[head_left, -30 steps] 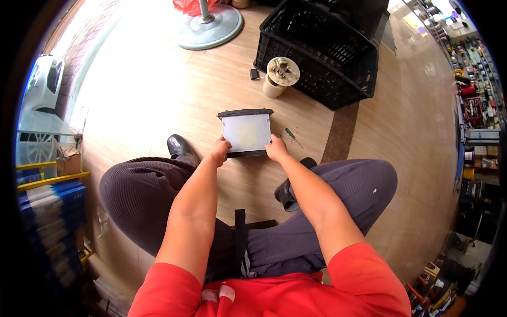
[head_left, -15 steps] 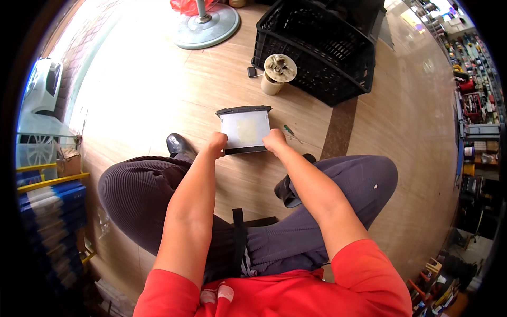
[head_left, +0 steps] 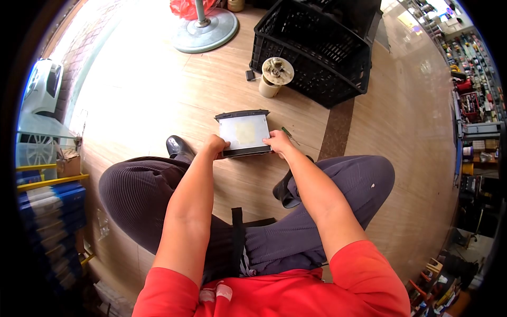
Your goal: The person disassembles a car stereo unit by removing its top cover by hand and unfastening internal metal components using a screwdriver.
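A flat silver metal box [head_left: 244, 130], which looks like a car stereo, has black trim along its near and far edges and a yellowish patch on top. My left hand [head_left: 214, 145] grips its near left corner, thumb on the top face. At the near right corner, my right hand [head_left: 278, 142] holds it the same way; the other fingers of both hands are mostly hidden. Just past my right hand, a small green-handled screwdriver [head_left: 285, 130] lies on the floor.
Beyond the box stands a cream canister with a round top [head_left: 277, 71], like a fuel pump, beside a small black block [head_left: 250, 75]. Black plastic crates [head_left: 317, 74] sit behind it. A round stand base [head_left: 208, 33] is at the far left, and stocked shelves [head_left: 472, 100] line the right.
My thumbs now show on top of the box, where my hands were more closed at its sides before. The whole view has shifted slightly; the box stays in nearly the same place.
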A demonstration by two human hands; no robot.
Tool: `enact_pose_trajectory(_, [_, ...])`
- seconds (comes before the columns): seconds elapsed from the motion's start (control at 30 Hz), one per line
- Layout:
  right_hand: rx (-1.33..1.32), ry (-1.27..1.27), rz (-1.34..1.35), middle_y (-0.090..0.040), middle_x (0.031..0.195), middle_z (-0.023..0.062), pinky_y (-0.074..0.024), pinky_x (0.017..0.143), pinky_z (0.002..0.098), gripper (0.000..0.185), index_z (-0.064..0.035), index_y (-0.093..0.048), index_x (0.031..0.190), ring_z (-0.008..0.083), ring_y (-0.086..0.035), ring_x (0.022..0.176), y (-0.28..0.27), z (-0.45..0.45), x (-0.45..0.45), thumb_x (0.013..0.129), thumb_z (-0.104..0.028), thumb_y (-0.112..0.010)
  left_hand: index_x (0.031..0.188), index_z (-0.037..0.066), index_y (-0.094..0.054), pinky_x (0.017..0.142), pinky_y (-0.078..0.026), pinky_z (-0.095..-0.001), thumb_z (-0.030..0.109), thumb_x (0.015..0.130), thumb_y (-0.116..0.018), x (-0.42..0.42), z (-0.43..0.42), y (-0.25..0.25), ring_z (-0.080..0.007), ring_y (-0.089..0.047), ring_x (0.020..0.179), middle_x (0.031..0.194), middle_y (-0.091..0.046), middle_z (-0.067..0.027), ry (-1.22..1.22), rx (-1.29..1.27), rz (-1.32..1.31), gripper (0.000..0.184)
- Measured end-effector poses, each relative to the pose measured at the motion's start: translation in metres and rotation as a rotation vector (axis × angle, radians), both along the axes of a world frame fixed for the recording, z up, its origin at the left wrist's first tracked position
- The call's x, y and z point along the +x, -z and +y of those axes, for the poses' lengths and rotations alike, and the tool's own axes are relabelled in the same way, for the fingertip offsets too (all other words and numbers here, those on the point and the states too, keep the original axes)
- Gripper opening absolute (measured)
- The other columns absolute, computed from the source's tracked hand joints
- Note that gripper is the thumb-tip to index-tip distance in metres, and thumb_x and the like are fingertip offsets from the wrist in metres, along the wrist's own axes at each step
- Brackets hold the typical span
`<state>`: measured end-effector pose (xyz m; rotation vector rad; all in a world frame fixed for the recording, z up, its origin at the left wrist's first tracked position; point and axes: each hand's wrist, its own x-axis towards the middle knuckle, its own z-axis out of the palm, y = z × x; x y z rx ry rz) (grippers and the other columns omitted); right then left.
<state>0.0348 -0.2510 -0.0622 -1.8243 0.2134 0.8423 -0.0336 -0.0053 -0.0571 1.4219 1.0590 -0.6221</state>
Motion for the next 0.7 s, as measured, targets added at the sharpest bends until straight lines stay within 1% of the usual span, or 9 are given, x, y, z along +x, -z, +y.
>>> enact_pose_trajectory(0.1, [-0.038,-0.037,0.055,-0.069,0.082,0.0092,-0.0515,0.056,0.0350,0.019,0.0041,-0.067,0.095,0.0190,-0.062,0.065,0.002,-0.001,0.000,0.084,-0.010,-0.073,0.098,-0.004,-0.065,0.054,-0.059,-0.0424,0.009,0.089,-0.071,-0.003,0.000,-0.003,-0.0256,-0.068,0.071,0.092,-0.068,-0.0134,0.068,0.029,-0.004,0.017])
enact_pose_trajectory(0.17, [0.055,0.037,-0.003,-0.068,0.092,0.0086,-0.0518,0.064,0.0306,0.027,0.0035,-0.064,0.112,0.0164,-0.063,0.077,0.023,-0.003,0.002,0.091,-0.013,-0.068,0.110,-0.003,-0.062,0.058,-0.060,-0.0427,0.007,0.090,-0.070,-0.003,0.002,-0.003,-0.0248,-0.068,0.075,0.098,-0.068,-0.0134,0.078,-0.001,-0.012,0.024])
enact_pose_trajectory(0.2, [0.056,0.037,-0.001,-0.068,0.092,0.0086,-0.0518,0.064,0.0306,0.027,0.0035,-0.064,0.112,0.0164,-0.063,0.077,0.021,-0.001,0.004,0.091,-0.013,-0.068,0.110,-0.003,-0.062,0.058,-0.060,-0.0427,0.007,0.090,-0.070,-0.003,0.001,-0.005,-0.0248,-0.068,0.075,0.098,-0.068,-0.0134,0.079,0.001,-0.010,0.024])
enact_pose_trajectory(0.27, [0.156,0.190,-0.085,-0.071,0.097,0.0109,-0.0527,0.076,0.0319,0.035,0.0074,-0.062,0.119,0.0179,-0.066,0.084,0.018,0.007,0.007,0.090,-0.012,-0.068,0.129,0.001,-0.053,0.060,-0.060,-0.0439,0.005,0.089,-0.069,-0.004,0.002,-0.012,-0.0246,-0.068,0.078,0.103,-0.068,-0.0129,0.023,-0.083,-0.067,0.043])
enact_pose_trajectory(0.3, [0.159,0.192,-0.085,-0.071,0.097,0.0109,-0.0527,0.076,0.0319,0.035,0.0074,-0.062,0.119,0.0179,-0.066,0.084,0.022,0.009,0.008,0.090,-0.012,-0.068,0.129,0.001,-0.053,0.060,-0.060,-0.0439,0.005,0.089,-0.069,-0.004,0.002,-0.014,-0.0246,-0.068,0.078,0.103,-0.068,-0.0129,0.025,-0.080,-0.067,0.043])
enact_pose_trajectory(0.37, [0.201,0.189,-0.115,-0.071,0.102,0.0112,-0.0521,0.078,0.0291,0.043,0.0059,-0.056,0.131,0.0172,-0.067,0.087,0.029,0.012,0.011,0.092,-0.010,-0.064,0.142,0.010,-0.043,0.061,-0.060,-0.0451,0.003,0.089,-0.068,-0.005,0.002,-0.016,-0.0251,-0.068,0.079,0.105,-0.067,-0.0123,0.027,-0.077,-0.058,0.059])
enact_pose_trajectory(0.47, [0.196,0.140,-0.111,-0.070,0.105,0.0087,-0.0499,0.082,0.0268,0.045,0.0026,-0.053,0.137,0.0126,-0.063,0.090,0.008,0.014,0.007,0.094,-0.008,-0.060,0.146,0.013,-0.040,0.059,-0.059,-0.0452,0.003,0.089,-0.068,-0.006,0.003,-0.005,-0.0251,-0.068,0.078,0.103,-0.068,-0.0123,0.003,-0.075,-0.050,0.065])
enact_pose_trajectory(0.57, [0.178,0.094,-0.114,-0.070,0.105,0.0083,-0.0497,0.081,0.0268,0.044,0.0021,-0.054,0.136,0.0122,-0.062,0.090,0.018,0.010,0.006,0.094,-0.006,-0.059,0.146,0.014,-0.041,0.068,-0.059,-0.0449,0.005,0.091,-0.067,-0.007,0.004,-0.010,-0.0231,-0.069,0.082,0.104,-0.068,-0.0108,0.041,-0.093,-0.023,0.062])
enact_pose_trajectory(0.7, [0.208,0.117,-0.070,-0.070,0.105,0.0083,-0.0502,0.080,0.0278,0.042,0.0033,-0.056,0.134,0.0126,-0.063,0.088,0.010,0.008,0.006,0.093,-0.008,-0.061,0.144,0.013,-0.043,0.067,-0.059,-0.0443,0.004,0.091,-0.066,-0.008,0.007,-0.005,-0.0233,-0.069,0.082,0.105,-0.068,-0.0109,0.049,-0.104,-0.040,0.059])
